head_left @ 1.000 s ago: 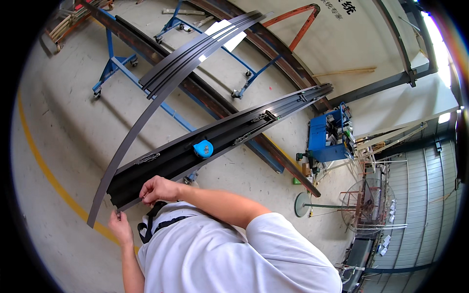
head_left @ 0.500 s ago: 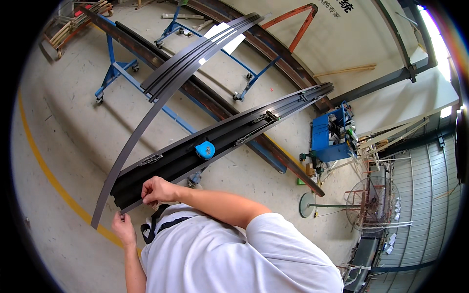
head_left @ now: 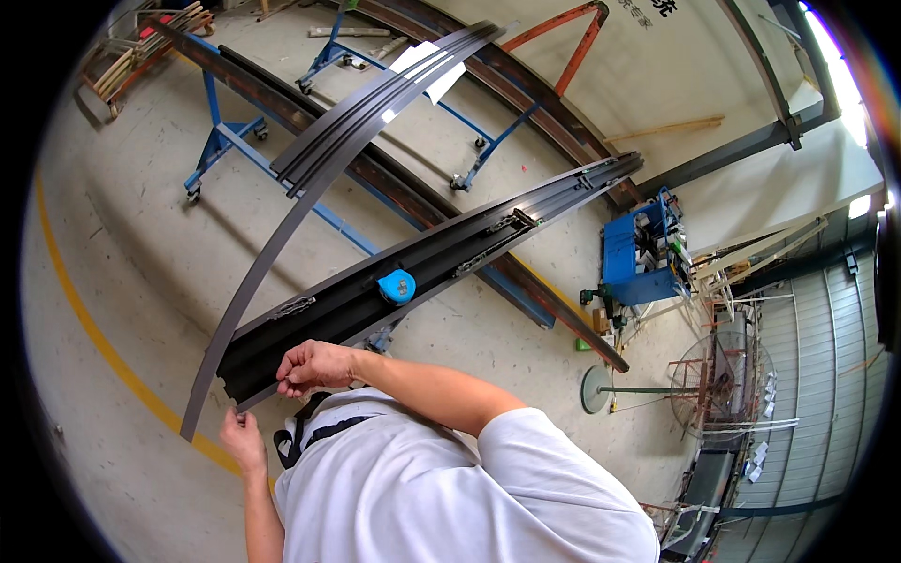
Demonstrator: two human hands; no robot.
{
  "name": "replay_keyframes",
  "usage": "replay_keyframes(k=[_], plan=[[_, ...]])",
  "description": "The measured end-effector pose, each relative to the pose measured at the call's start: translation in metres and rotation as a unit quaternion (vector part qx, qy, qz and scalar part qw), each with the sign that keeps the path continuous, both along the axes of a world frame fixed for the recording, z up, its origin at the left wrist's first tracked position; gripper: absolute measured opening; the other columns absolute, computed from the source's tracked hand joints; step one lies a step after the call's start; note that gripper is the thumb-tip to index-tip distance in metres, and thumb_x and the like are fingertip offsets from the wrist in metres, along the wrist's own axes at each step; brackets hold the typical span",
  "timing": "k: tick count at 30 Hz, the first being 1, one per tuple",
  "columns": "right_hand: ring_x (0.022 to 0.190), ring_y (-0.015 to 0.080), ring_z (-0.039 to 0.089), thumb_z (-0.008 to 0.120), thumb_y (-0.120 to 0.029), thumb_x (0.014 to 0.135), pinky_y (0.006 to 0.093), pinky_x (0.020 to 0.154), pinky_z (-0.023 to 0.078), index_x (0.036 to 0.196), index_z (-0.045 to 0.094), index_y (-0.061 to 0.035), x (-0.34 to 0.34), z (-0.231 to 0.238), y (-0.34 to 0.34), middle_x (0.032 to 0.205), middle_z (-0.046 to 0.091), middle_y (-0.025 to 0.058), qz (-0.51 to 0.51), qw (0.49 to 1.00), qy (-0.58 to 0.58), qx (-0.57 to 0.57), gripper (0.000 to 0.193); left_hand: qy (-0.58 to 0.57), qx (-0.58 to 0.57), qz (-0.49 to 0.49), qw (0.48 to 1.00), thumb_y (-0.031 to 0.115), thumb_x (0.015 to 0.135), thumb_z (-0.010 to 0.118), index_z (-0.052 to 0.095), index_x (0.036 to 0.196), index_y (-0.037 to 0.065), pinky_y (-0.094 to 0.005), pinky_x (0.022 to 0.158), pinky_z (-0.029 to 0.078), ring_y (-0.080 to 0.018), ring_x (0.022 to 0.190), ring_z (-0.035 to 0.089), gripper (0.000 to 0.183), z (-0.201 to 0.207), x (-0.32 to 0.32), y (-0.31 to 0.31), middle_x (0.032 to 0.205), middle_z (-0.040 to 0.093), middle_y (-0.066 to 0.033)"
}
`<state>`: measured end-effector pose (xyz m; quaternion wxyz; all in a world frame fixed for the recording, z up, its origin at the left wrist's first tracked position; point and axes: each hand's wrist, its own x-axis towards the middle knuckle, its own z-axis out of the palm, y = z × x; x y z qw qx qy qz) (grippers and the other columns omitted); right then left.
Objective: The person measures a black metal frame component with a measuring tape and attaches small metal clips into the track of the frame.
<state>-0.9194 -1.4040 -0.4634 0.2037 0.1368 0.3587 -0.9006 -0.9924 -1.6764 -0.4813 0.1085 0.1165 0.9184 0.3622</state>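
Note:
A long dark metal channel profile (head_left: 352,298) runs from my body toward the far right, its hollow side up. Fingertips pinched, my left hand (head_left: 246,443) is at the corner of its near end. My right hand (head_left: 317,366) is closed at the near long edge, thumb against the curled fingers. What either hand pinches is too small or hidden to make out. A blue tape measure (head_left: 396,287) lies inside the channel. Beyond the left hand, the end of a long thin grey strip (head_left: 218,361) juts out beside the channel.
Several grey strips (head_left: 352,122) lie across rusty steel beams (head_left: 253,89) on blue wheeled stands (head_left: 218,141). White sheets (head_left: 441,80) sit among the strips. A blue tool cart (head_left: 631,258) stands right, with a large fan (head_left: 718,387) farther off. A yellow floor line (head_left: 89,328) curves at left.
The view has shifted slightly. Both hands stay at the channel's near end, with the right hand's fingers a little differently curled. The tape measure lies in the same place.

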Motion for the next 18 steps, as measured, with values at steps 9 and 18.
replay_keyframes(k=[9, 18], plan=[[0.079, 0.0302, 0.072, 0.081, -0.016, 0.081, 0.0392, 0.069, 0.057, 0.088, 0.066, 0.0031, -0.024, 0.033, -0.013, 0.077, 0.072, 0.0171, 0.086, 0.833, 0.145, 0.527, 0.025, -0.010, 0.000, -0.004, 1.000, 0.006, 0.085, 0.067, 0.065, 0.096, -0.008, -0.0462, 0.062, 0.050, -0.0373, 0.063, 0.064, 0.018, -0.003, -0.002, -0.005, 0.072, 0.065, -0.0216], [0.076, 0.0344, 0.072, 0.072, -0.027, 0.084, 0.0460, 0.066, 0.055, 0.076, 0.071, -0.0078, -0.028, 0.041, -0.020, 0.076, 0.072, 0.0154, 0.141, 0.521, 0.312, 0.782, 0.021, 0.010, 0.008, 0.003, 1.000, 0.003, 0.084, 0.065, 0.061, 0.088, -0.007, -0.0473, 0.061, 0.049, -0.0382, 0.064, 0.064, 0.011, 0.000, 0.005, 0.002, 0.071, 0.064, -0.0215]])
